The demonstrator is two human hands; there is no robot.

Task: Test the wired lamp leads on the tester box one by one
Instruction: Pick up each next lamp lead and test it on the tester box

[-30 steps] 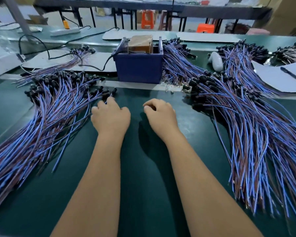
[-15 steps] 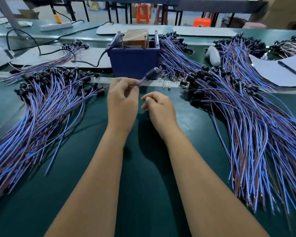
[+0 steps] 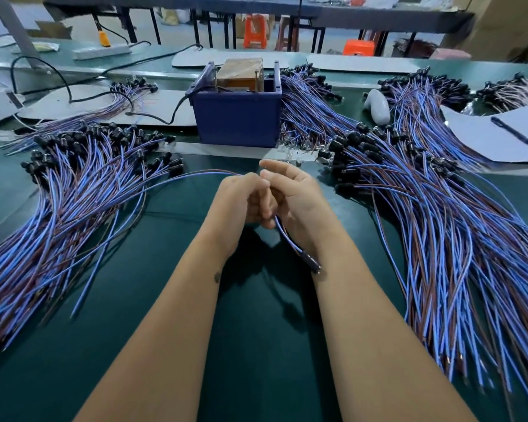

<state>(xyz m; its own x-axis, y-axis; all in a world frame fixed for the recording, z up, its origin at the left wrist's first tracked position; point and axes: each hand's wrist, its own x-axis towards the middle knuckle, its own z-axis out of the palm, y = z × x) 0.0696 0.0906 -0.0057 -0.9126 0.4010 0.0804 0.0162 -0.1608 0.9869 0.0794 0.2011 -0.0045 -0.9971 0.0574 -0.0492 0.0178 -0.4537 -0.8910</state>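
Both hands meet above the green bench, near its middle. The left hand is curled around one lead; the right hand touches the same lead, thumb and forefinger extended, its grip not discernible. The lead's dark lamp end hangs beside the right wrist; its wire runs left toward the left pile. A larger right pile lies opposite. Beyond the hands, the blue tester box stands between the piles. Far right, a pen rests on paper.
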